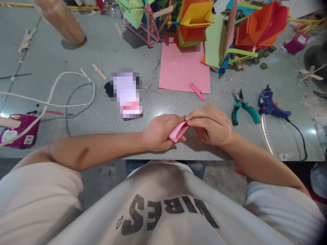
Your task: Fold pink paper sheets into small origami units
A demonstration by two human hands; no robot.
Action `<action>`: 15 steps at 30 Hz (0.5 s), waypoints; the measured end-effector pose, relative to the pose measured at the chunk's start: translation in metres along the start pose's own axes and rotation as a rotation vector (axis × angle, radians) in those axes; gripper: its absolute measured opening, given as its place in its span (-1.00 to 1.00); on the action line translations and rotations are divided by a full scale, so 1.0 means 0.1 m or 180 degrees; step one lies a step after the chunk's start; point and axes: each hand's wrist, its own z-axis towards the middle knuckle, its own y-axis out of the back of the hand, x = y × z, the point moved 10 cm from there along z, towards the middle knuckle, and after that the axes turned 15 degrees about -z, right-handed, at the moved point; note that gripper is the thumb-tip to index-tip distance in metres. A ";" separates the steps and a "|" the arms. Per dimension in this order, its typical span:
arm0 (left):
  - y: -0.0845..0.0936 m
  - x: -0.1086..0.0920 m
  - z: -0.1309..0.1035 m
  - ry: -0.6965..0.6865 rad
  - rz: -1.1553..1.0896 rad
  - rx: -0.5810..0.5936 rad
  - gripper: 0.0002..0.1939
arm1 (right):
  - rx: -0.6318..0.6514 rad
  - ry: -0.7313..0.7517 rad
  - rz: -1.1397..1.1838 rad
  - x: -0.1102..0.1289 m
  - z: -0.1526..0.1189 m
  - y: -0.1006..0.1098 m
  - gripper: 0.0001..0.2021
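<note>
A small piece of folded pink paper (176, 133) is held between my two hands, close to the table's front edge. My left hand (159, 132) wraps around its left side, thumb on top and fingertips showing underneath. At the paper's far right corner, the fingers of my right hand (212, 124) pinch its edge. The fold gapes a little toward me. Just beyond my hands lie a pink sheet of paper (182, 71) and, on its lower right corner, a small pink cutter (197, 91).
A phone (127, 95) stands left of centre. Pliers (244, 107) and a blue glue gun (272, 103) lie to the right. Folded paper shapes in yellow (195, 13) and orange (260, 25) fill the back. A white cable (55, 92) loops from a purple power socket (30, 131).
</note>
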 end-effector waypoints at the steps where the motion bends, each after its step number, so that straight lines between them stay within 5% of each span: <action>1: 0.00 -0.01 -0.01 -0.0025 0.0035 -0.0011 -0.42 | -0.0017 -0.0030 0.0092 0.00 0.01 0.01 -0.83; 7: 0.02 -0.10 -0.03 -0.0242 -0.0013 -0.0078 -0.41 | -0.0122 -0.0221 0.0510 -0.02 0.05 0.06 -0.68; 15: 0.06 -0.15 -0.03 -0.0381 -0.0188 -0.0186 -0.39 | 0.0069 -0.0367 0.0770 -0.07 0.05 -0.03 -0.88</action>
